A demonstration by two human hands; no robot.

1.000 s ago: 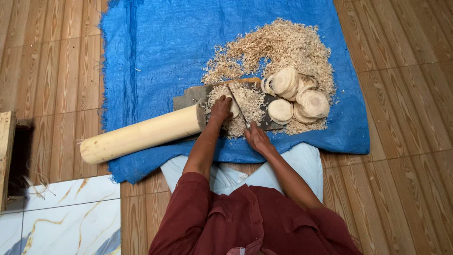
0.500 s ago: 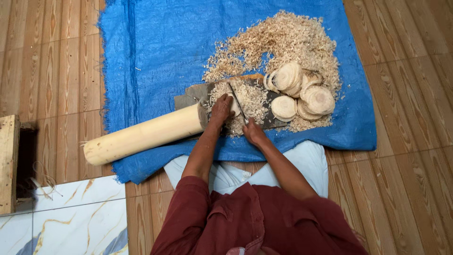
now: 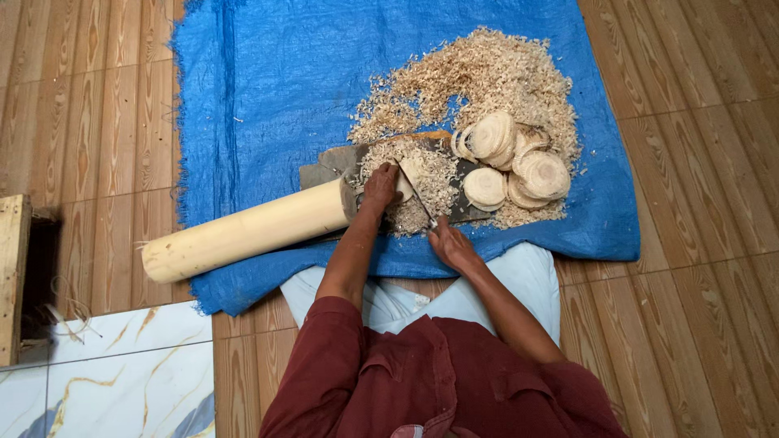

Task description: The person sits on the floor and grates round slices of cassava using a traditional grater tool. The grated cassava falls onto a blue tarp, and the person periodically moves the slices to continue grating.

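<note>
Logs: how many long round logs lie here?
1. The log lies across the left edge of the blue tarp, its near end by the left hand. Sawdust may hide more.
</note>
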